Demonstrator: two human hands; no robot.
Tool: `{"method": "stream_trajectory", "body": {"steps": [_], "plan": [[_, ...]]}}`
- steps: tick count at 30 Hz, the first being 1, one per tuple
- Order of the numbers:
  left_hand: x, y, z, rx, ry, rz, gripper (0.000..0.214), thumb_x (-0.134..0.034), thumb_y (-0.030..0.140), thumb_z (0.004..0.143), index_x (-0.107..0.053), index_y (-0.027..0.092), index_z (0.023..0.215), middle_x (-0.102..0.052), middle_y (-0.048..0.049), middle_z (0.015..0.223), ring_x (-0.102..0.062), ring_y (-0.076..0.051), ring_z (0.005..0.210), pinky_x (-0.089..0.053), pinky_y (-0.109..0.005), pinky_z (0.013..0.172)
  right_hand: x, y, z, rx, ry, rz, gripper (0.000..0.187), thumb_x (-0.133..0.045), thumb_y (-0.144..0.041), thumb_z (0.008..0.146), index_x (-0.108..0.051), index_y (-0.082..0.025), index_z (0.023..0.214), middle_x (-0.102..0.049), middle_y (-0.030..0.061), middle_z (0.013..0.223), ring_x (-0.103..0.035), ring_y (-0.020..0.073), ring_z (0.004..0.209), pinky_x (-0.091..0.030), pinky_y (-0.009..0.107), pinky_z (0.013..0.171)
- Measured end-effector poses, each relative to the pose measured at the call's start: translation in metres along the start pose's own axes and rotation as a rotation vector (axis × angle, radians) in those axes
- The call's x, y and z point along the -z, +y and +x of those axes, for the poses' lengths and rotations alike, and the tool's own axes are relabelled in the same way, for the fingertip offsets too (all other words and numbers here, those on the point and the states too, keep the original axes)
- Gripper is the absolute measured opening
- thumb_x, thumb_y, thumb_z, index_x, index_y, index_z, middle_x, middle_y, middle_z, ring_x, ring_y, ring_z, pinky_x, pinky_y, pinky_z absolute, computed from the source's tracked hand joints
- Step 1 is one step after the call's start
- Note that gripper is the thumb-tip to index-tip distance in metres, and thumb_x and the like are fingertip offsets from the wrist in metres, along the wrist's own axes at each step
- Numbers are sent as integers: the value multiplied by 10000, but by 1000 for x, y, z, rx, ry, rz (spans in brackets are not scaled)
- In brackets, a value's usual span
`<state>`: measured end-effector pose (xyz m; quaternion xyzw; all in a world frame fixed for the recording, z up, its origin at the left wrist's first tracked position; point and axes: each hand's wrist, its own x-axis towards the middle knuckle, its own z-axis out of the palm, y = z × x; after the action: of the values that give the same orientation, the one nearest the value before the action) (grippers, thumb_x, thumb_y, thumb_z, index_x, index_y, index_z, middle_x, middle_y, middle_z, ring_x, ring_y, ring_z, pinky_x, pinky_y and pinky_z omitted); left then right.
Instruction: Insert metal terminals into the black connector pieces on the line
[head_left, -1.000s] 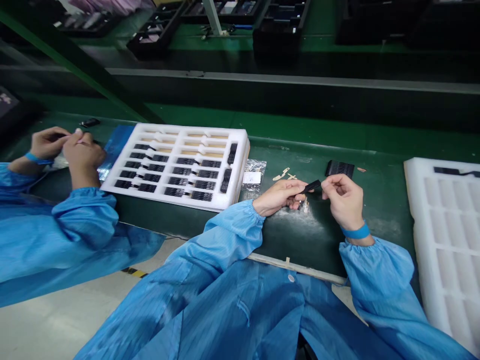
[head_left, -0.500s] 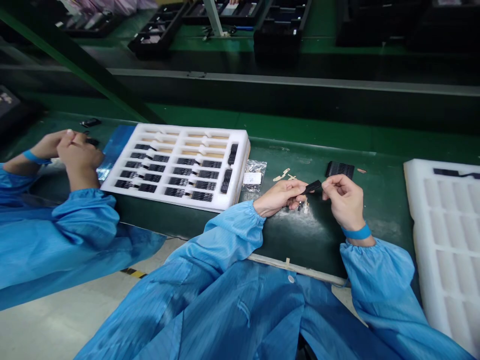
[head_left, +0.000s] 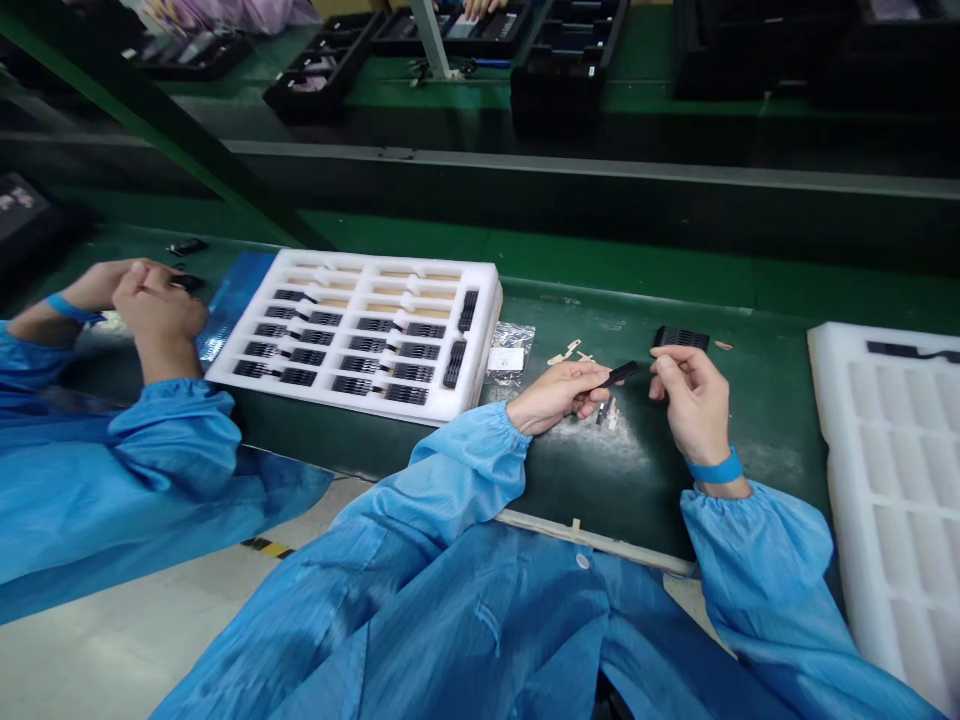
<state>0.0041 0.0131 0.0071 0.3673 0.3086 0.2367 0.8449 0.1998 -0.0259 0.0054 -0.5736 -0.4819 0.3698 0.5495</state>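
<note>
My left hand is closed round one end of a small flat black part, holding it just above the green bench top. My right hand is a little to the right of that part's free end, fingers curled and pinched together; whether anything is between them I cannot make out. A short stack of black ribbed parts lies on the bench just beyond my right hand. Small pale slips lie beyond my left hand, and tiny bits under it.
A white foam tray with rows of black parts sits to the left, a clear plastic bag beside it. Another white foam tray is at the right edge. A co-worker's hands in blue sleeves work at far left. Black trays stand beyond.
My right hand has drawn slightly right, off the end of the black part it was touching. The co-worker's hands have closed together.
</note>
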Motion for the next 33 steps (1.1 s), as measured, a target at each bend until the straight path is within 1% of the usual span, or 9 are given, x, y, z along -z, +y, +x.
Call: {"method": "stream_trajectory", "body": {"steps": [3, 6, 8, 11, 16, 21, 28, 30, 33], "plan": [[-2, 1, -2, 1, -27, -1, 443, -731, 461, 844, -607, 105, 1075, -468, 44, 687, -450, -30, 495, -311, -162, 475, -4, -2, -6, 22, -142, -28, 388, -615, -511, 949, -695, -216, 1188, -568, 0, 705, -522, 139, 596, -452, 281, 581], [-4, 1, -4, 15, -68, -8, 424, -743, 481, 829, -579, 127, 993, -470, 45, 680, -446, -34, 498, -303, -160, 472, -12, 0, -14, 28, -219, -14, 392, -589, -551, 953, -723, -218, 1109, -556, 13, 722, -490, 142, 601, -426, 286, 574], [-5, 1, -5, 21, -104, -11, 415, -738, 492, 832, -556, 137, 946, -468, 46, 672, -438, -34, 492, -291, -160, 464, -17, 3, -18, -3, -218, 86, 383, -581, -573, 949, -715, -219, 1003, -561, 21, 747, -466, 137, 583, -407, 288, 556], [-4, -1, -5, 12, -157, 0, 419, -730, 502, 835, -560, 134, 941, -506, 33, 682, -436, -33, 482, -284, -162, 453, -23, 4, -22, -90, -234, 281, 381, -581, -598, 936, -672, -228, 937, -532, 15, 735, -451, 137, 572, -395, 286, 537], [-2, -4, -3, 26, -167, 20, 464, -734, 523, 824, -596, 112, 988, -580, -3, 728, -434, -33, 484, -297, -170, 451, -27, -3, -22, -172, -278, 507, 314, -605, -528, 928, -628, -224, 852, -467, 6, 753, -440, 124, 577, -387, 269, 521], [-2, -4, -4, 33, -184, 11, 450, -724, 508, 843, -607, 105, 1005, -549, 11, 702, -430, -32, 485, -304, -165, 450, -27, -9, -21, -255, -320, 581, 309, -609, -510, 894, -571, -223, 786, -378, -8, 744, -390, 118, 548, -410, 285, 518], [-2, -3, -5, 17, -178, 29, 443, -710, 488, 860, -615, 96, 1045, -552, 9, 699, -436, -33, 478, -309, -165, 447, -25, -5, -19, -395, -331, 756, 287, -671, -509, 880, -681, -229, 816, -370, -13, 745, -427, 104, 572, -462, 283, 554], [-2, -4, -4, 1, -174, 31, 437, -702, 477, 869, -626, 88, 1054, -563, -2, 716, -440, -32, 486, -308, -165, 448, -25, -4, -18, -404, -323, 756, 333, -631, -545, 909, -698, -231, 821, -391, -11, 727, -429, 100, 561, -453, 268, 542], [-2, -3, -3, -26, -163, 17, 423, -701, 478, 870, -639, 79, 995, -575, -19, 744, -452, -30, 505, -305, -165, 451, -26, -3, -19, -346, -314, 701, 392, -570, -607, 938, -727, -249, 918, -427, -9, 688, -454, 118, 572, -460, 271, 555]]}}
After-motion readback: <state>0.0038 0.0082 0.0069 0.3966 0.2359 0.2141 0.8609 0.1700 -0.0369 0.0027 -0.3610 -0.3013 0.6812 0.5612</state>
